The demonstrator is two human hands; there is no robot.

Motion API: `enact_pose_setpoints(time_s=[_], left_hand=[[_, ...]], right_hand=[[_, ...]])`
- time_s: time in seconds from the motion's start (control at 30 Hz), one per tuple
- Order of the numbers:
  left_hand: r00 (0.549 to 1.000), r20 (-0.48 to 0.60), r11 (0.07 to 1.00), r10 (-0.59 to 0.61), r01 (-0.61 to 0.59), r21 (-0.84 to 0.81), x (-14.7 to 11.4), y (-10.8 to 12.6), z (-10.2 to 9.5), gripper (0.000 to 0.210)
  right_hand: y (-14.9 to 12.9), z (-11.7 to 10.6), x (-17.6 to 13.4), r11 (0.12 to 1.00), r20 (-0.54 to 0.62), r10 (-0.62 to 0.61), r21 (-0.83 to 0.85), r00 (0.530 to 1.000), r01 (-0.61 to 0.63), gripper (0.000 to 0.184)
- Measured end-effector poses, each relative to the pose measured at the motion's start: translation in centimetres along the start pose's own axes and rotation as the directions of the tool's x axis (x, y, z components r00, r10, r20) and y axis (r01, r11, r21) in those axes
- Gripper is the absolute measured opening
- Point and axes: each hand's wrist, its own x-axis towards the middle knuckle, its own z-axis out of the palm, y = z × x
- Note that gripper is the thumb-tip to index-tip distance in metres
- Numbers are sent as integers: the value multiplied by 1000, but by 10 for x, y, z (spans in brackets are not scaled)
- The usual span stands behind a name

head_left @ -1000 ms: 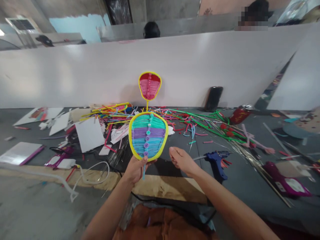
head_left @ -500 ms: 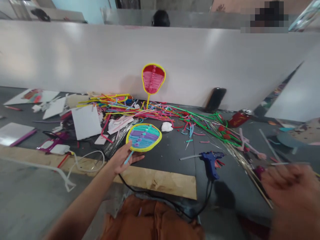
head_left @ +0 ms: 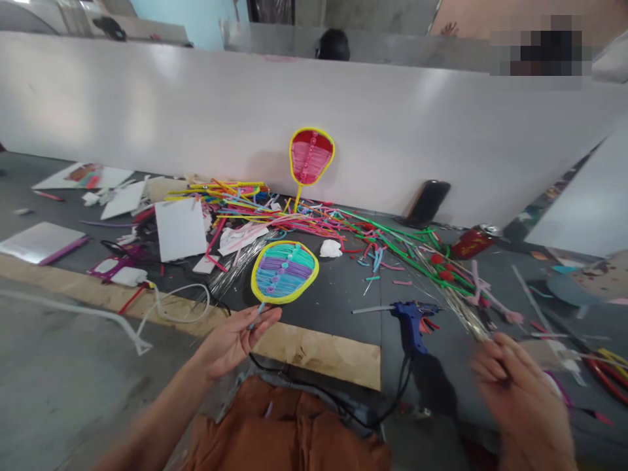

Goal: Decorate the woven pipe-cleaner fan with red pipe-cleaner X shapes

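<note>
My left hand (head_left: pixel 243 341) is closed on the thin light-blue handle of a small hand fan (head_left: pixel 284 273). The fan has a yellow rim, teal, purple and blue bands, and a row of bead-like pieces down the middle. To the right, my right hand (head_left: pixel 520 386) is curled shut by the near ends of a bundle of silvery wires (head_left: pixel 456 307); what its fingers hold, if anything, cannot be made out. Between the hands lies a blue glue gun (head_left: pixel 412 324) with a glue stick in its back end. A similar fan in pink and red (head_left: pixel 312 157) leans upright against the white panel.
Colourful pipe cleaners (head_left: pixel 294 219) are heaped along the panel (head_left: pixel 206 124). A phone (head_left: pixel 429 203) leans there too, near a red can (head_left: pixel 475 242). Brown paper (head_left: pixel 324 353) lines the front edge. Pliers-like red handles (head_left: pixel 606 379) lie far right. A cable hangs off the edge.
My right hand has moved left and inward, uncovering things at the far right. My left hand has shifted down along the fan's handle, and the fan stands more upright. The view has tilted slightly.
</note>
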Motion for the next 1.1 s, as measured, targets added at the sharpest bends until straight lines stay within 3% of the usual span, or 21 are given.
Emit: enact_pose_setpoints(time_s=[0.1, 0.2, 0.27, 0.33, 0.4, 0.47, 0.53, 0.63, 0.83, 0.93, 1.0, 1.07, 1.1], left_hand=[[999, 43, 998, -13, 11, 59, -1, -10, 0, 18], [996, 78, 996, -46, 39, 80, -3, -18, 0, 16], [993, 92, 995, -72, 65, 76, -5, -23, 0, 16], [991, 102, 993, -91, 84, 79, -6, -27, -1, 18], [989, 110, 992, -97, 87, 88, -6, -30, -3, 21], [988, 119, 992, -97, 86, 90, -5, -32, -5, 23], [986, 132, 993, -97, 87, 80, -3, -34, -8, 24], [983, 156, 994, -100, 93, 53, -2, -35, -12, 25], [978, 182, 995, -104, 102, 24, -2, -36, -16, 27], [979, 172, 994, -105, 103, 20, -2, -35, -14, 26], [983, 154, 995, -103, 101, 23, -2, -34, -12, 25], [987, 132, 995, -96, 94, 22, -1, -32, -9, 23], [988, 121, 996, -93, 91, 20, 0, -31, -7, 22]], right_hand=[[6, 34, 0, 996, 152, 82, 21, 985, -86, 31], [12, 85, 0, 972, 432, 171, -219, 885, -81, 25], [16, 124, 2, 926, 567, 191, -375, 801, 45, 25], [21, 163, 4, 823, 690, 140, -479, 710, 304, 20], [27, 199, 7, 690, 798, 125, -497, 590, 526, 18], [35, 227, 9, 482, 808, 183, -570, 560, 665, 17], [43, 246, 10, 366, 791, 220, -610, 571, 703, 13], [54, 260, 7, 282, 761, 247, -649, 600, 706, 10], [55, 265, 7, 262, 738, 177, -673, 651, 692, 12], [35, 241, 22, 297, 696, 62, -697, 716, 652, 17], [16, 210, 37, 316, 611, -45, -742, 790, 592, 22], [-2, 169, 49, 462, 446, -244, -727, 861, 507, 19], [-9, 147, 53, 529, 377, -276, -709, 884, 467, 17]])
